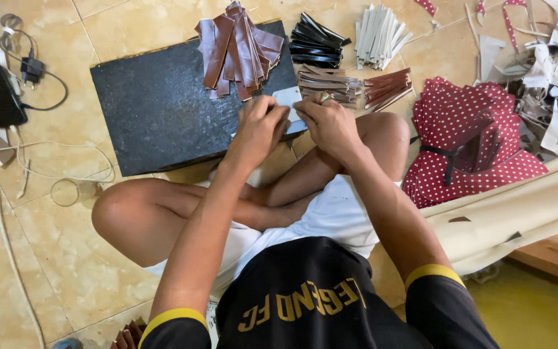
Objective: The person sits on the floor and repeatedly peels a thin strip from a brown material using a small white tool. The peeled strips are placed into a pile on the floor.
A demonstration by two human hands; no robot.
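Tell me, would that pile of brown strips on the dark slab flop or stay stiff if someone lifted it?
Probably floppy: the brown strips are thin and some curl and fold over each other. Likely light too, being flat narrow cuts. They lie loosely fanned on the dark slab, so a push would probably scatter them rather than move the pile whole.

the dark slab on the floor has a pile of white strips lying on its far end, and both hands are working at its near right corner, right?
Not quite. The pile on the far end of the dark slab is of brown strips, not white; the white strips lie on the floor tiles beyond it. The rest holds: the left hand and right hand are at the near right corner, over a pale piece. The head view shows this.
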